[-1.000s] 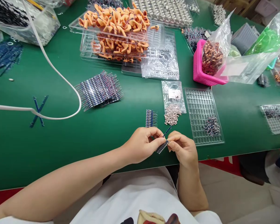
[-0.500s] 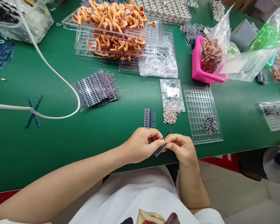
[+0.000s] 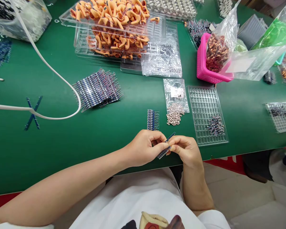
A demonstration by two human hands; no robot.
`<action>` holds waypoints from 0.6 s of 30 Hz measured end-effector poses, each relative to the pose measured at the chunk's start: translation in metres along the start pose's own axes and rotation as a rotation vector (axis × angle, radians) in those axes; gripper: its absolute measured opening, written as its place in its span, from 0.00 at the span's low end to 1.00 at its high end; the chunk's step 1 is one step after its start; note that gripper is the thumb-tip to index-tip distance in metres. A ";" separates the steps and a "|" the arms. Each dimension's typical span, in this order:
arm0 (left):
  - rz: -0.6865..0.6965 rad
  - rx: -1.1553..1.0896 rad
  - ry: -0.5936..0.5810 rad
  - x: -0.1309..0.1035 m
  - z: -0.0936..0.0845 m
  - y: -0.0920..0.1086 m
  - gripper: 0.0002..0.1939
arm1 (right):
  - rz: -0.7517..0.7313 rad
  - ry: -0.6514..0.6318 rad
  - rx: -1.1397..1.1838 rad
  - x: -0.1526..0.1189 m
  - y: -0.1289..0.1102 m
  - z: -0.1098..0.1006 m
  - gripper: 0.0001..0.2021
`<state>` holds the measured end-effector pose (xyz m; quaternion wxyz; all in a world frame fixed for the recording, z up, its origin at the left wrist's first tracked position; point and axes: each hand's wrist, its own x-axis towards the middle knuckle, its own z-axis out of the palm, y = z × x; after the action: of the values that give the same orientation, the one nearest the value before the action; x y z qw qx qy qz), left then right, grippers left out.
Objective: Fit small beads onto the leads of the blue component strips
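My left hand (image 3: 145, 148) is closed on a narrow dark-blue circuit board strip (image 3: 164, 153), pinched between thumb and fingers near the table's front edge. My right hand (image 3: 186, 151) is closed at the strip's right side, its thumb and fingertips together there; whether a small part sits between them is hidden. Just beyond my left hand lies a blue strip panel with thin pins (image 3: 153, 120). A pile of small round metallic parts (image 3: 174, 118) spills from a labelled clear bag (image 3: 176, 92). Right of it, a clear ribbed tray (image 3: 202, 105) holds a heap of small wired parts (image 3: 215, 126).
A stack of wired board strips (image 3: 98, 89) lies left of centre. A white cable (image 3: 52, 68) loops over crossed blue strips (image 3: 33, 117). Orange earpiece shells (image 3: 119, 12) fill stacked clear trays at the back. A pink basket (image 3: 203, 65) holds bagged copper-coloured parts.
The view has shifted slightly, so the table's contents sit a little higher in the picture. Both hands keep nearly the same pose at the strip.
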<state>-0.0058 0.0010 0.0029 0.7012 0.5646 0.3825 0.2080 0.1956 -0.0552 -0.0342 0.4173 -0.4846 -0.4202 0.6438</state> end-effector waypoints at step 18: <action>0.037 0.093 0.147 0.002 0.003 -0.009 0.10 | -0.193 0.293 -0.289 -0.008 -0.008 0.017 0.06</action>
<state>-0.0033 -0.0021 -0.0063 0.6403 0.5869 0.4315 0.2438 0.1814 -0.0631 -0.0210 0.4598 -0.5852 -0.4874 0.4566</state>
